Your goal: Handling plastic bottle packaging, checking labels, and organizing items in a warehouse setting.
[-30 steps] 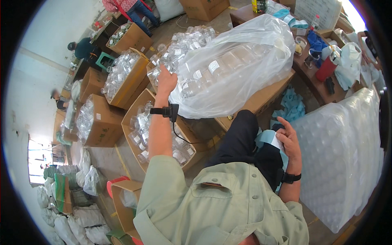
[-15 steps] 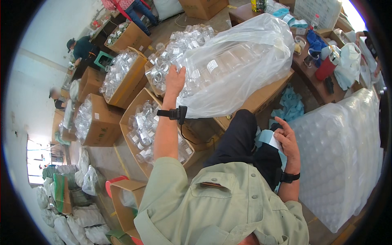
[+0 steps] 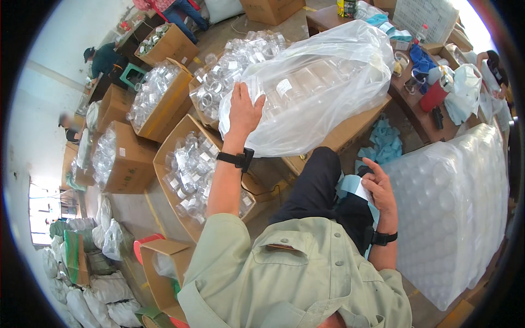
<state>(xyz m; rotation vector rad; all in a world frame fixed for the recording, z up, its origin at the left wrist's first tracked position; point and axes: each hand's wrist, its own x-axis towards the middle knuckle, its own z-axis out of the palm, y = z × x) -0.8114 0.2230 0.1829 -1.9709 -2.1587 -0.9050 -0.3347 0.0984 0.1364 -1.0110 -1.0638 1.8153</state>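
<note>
My left hand (image 3: 245, 113) lies open, fingers stretched out, on the left edge of a large clear plastic bag (image 3: 350, 52). Inside the bag, clear plastic jars (image 3: 311, 79) lie in rows, one bearing a white label. Beyond my fingers is a heap of loose clear jars (image 3: 240, 60), many with white labels, in a cardboard box. Over my right thigh, my right hand (image 3: 380, 188) grips a label strip (image 3: 353, 185) with pale blue backing; its index finger points outward. Part of the strip hangs beneath that hand.
Another cardboard box (image 3: 164, 158) of labelled jars stands by my left forearm. To my right rises a bagged stack of jars (image 3: 437, 213). Crumpled blue backing paper (image 3: 384, 139) lies on the floor near a brown table (image 3: 407, 95). Other people work at the far left.
My left hand has gone from the loose jars onto the bag, its fingers straightening. The bag's edge reaches farther left over the heap. My right hand keeps its hold on the strip.
</note>
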